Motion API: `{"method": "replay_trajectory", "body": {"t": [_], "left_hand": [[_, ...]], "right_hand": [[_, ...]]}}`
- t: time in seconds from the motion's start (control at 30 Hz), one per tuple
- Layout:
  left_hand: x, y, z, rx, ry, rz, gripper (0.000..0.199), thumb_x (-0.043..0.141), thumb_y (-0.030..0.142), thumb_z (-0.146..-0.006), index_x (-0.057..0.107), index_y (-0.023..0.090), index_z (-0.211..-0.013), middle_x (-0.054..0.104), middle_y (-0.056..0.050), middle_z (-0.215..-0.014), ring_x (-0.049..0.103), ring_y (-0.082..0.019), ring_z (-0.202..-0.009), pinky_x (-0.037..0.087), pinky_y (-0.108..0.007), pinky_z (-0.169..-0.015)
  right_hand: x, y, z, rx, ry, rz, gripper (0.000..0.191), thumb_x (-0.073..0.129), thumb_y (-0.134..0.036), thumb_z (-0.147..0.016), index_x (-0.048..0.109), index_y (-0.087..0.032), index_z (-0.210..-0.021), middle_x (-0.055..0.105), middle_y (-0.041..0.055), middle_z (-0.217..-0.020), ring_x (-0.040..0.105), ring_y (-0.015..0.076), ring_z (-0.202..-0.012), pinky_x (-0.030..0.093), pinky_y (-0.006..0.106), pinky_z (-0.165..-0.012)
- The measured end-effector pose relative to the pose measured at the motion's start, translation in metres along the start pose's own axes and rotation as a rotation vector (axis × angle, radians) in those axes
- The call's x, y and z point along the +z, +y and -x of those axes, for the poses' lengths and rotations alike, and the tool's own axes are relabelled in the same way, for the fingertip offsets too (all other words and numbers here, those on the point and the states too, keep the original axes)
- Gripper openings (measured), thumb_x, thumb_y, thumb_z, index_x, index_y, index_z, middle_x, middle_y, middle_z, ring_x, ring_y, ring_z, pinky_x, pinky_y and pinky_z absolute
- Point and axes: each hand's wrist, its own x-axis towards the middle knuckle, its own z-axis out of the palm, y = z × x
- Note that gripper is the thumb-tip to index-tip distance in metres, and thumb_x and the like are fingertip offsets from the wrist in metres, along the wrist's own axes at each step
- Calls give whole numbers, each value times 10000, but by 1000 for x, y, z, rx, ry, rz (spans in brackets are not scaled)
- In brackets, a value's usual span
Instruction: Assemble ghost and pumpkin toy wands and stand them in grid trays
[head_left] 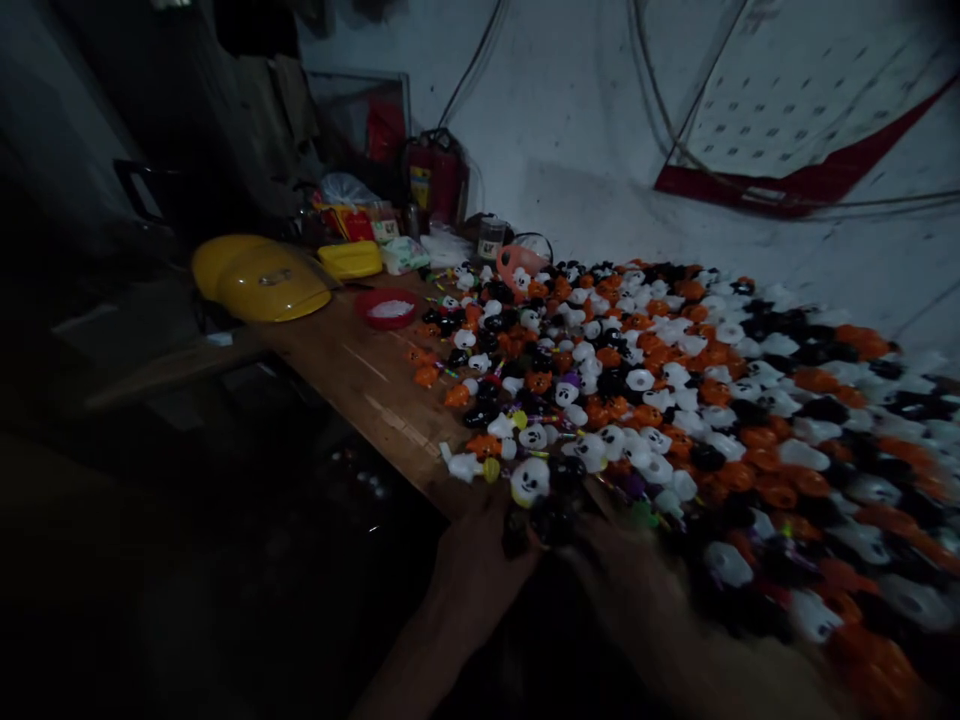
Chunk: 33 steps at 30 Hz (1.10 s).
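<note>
My left hand [487, 540] is at the front edge of the table, its fingers curled round a glossy black toy figure [553, 522]. Close beside it, my right hand [626, 560] reaches toward the same figure. Motion blur and darkness hide its fingers, so I cannot make out its grip. Just beyond my left hand is a white ghost-face toy [530, 482]. A white piece with a yellow end [469, 465] lies to its left. Past both hands spreads a large heap of small toy figures [652, 400] in white, orange and black, some with coloured sticks.
On the wooden table [360, 370] stand a red dish [386, 308] of white material and a pink jug [523, 262]. A yellow visor-like shield [262, 280] is at the left corner. Fire extinguishers [435, 180] stand by the wall. Dark space lies left of the table edge.
</note>
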Motion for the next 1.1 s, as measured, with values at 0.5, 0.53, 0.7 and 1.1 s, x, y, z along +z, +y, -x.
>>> {"method": "replay_trajectory", "body": {"t": [0.5,0.53,0.7,1.1], "left_hand": [[-9,-23,20,-84,-38,149,500,542,263,-765,504,357,-1256,586,17,-1262,617,-189,-1051,519,-268,-820],[-9,-24,21,-94,-13,148,497,539,265,-765,512,359,-1253,578,12,-1273,611,-194,-1067,523,-272,-825],[-12,-17,19,-138,-15,101,482,525,226,-753,561,343,-1219,651,-6,-1150,601,-209,-1083,513,-304,-890],[20,-25,-10,-36,17,-375,413,516,350,-767,615,169,-1124,628,-133,-1172,556,-310,-1130,452,-438,-940]], "right_hand": [[52,17,-237,-646,-622,274,145,612,-90,-739,698,-187,-804,685,48,-860,631,188,-817,443,255,-668],[62,18,-238,-653,-637,286,149,631,-63,-696,693,-180,-764,680,54,-829,626,200,-811,436,262,-664],[70,24,-237,-717,-678,307,159,602,-41,-696,664,-165,-773,659,66,-833,589,217,-879,420,322,-796],[-72,26,-165,-59,-203,-285,326,428,-416,-923,617,-162,-846,554,11,-696,469,119,-589,359,236,-549]]}}
